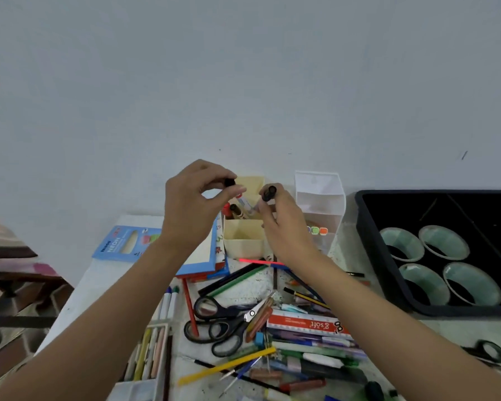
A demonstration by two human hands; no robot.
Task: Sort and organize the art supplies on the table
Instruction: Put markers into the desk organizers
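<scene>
- The left hand (190, 209) is raised above the tabletop (99, 273), with thumb and forefinger pinched on a small black cap (230, 182).
- The right hand (289, 230) is just beside it, with its fingers curled round the upper end of a black marker pen (269, 193); the pen's open end points towards the cap, with a small gap between the two.
- Both hands are in front of a cream plastic desk organiser (243, 241) with several compartments, which stands at the back of the tabletop near the wall.
- A few pens (234, 210) stand in the organiser's rear compartment; the front one looks bare.
- A clear plastic tiered organiser (320, 195) stands just to the right of the cream one.
- On the far right is a black rectangular tray (402, 206) holding four pale green tape rolls (399, 240).
- Below the hands, loose pencils, pens and crayons lie heaped on the tabletop with black-handled scissors (235, 314), a red and white box (304, 324) and a long yellow pencil (229, 366).
- A flat blue box marked NEON (122, 241) lies on the left, behind the left forearm.
</scene>
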